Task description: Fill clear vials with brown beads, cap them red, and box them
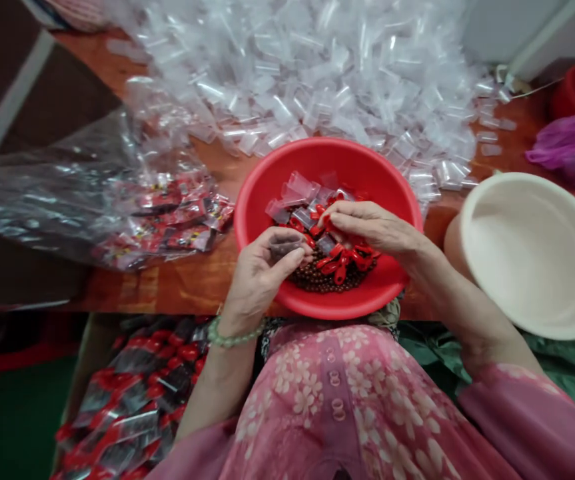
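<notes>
My left hand [262,273], with a green bead bracelet on its wrist, is closed on a small clear plastic sleeve [286,248] that looks greyish. It is over the left side of a red basin [397,200]. In a pinch, my right hand [372,227] has a small red plastic piece [327,223], partly hidden by the fingers. Below both hands the basin holds dark brown beads [320,277], several red plastic pieces [341,270] with loop-like ends, and loose clear sleeves [300,190].
A big heap of clear plastic sleeves [307,73] covers the table [182,287] behind the basin. To the left lies a clear bag of red packets [177,213]. A cream tub [537,260] stands at right. Below left, a box holds red-capped clear pieces [132,400].
</notes>
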Demonstrator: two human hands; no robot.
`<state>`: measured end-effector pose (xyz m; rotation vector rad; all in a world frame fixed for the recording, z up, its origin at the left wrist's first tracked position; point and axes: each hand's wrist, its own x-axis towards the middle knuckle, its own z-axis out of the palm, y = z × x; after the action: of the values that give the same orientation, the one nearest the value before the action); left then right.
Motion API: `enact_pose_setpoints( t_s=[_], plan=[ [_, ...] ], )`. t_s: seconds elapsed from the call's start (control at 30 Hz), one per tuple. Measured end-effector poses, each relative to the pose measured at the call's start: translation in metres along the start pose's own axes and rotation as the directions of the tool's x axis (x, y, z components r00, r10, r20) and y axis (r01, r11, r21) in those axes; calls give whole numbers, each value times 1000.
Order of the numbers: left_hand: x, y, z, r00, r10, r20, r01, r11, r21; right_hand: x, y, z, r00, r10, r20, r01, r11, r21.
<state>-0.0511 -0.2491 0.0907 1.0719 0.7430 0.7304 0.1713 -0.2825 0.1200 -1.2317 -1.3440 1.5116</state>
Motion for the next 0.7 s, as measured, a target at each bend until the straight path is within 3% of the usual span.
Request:
enact_pose_setpoints(
  t_s=[0.13,0.37,0.5,0.6,0.7],
  plan=[
    [-6,-6,14,999,-28,-30,27,999,-46,4,10,10,983,29,-180,39,930,366],
    [-6,-11,33,992,-98,-74,94,994,-55,12,19,43,908,3,-419,177,904,390],
    [-5,-10,34,993,-75,-89,72,997,-31,9,22,60,847,-88,-524,219,957,193],
    [-4,-13,33,995,-74,-66,68,994,-82,2,24,65,751,-245,-613,222,968,-116],
    [-3,-15,27,995,-90,-32,82,975,-209,-5,26,60,696,-509,-506,253,834,-491]
  ],
)
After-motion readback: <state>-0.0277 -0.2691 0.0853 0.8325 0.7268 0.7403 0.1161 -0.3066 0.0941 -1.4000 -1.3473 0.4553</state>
